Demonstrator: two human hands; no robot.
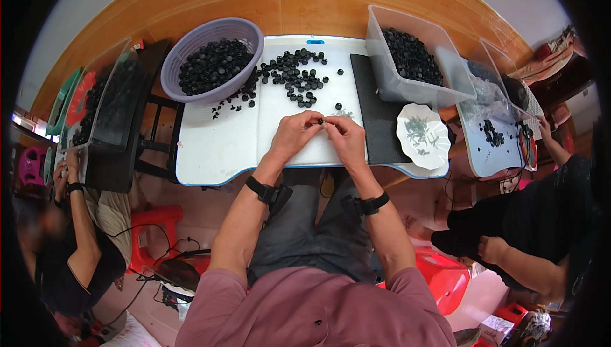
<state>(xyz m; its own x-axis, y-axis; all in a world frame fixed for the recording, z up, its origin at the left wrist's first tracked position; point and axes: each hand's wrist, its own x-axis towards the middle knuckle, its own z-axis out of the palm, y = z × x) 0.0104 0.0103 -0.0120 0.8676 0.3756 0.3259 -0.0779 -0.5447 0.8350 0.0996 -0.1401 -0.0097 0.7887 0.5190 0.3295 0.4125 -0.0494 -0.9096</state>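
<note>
- Overhead, from the head view, both bare hands meet over the near middle of the white table (216,150); the left hand (294,132) and the right hand (344,134) are curled, fingertips pinched together on one small black cap (321,120) held between them, just above the tabletop
- Each wrist wears a black strap; the forearms come in from the near edge, in mauve sleeves
- Just beyond the hands lies a loose scatter of black caps (296,75) on the far middle of the table; a few small pale bits lie just right of the held cap
- Far left, a lavender basket (191,41) holds a heap of the same caps; some have spilled beside it
- Far right, a clear plastic bin (388,83), also filled with black caps, stands on a black mat (375,124)
- Near right of the mat, a white scalloped plate (439,150) carries small grey-green pieces
- Other people sit well apart at left and right; their hands are at their own tables
</note>
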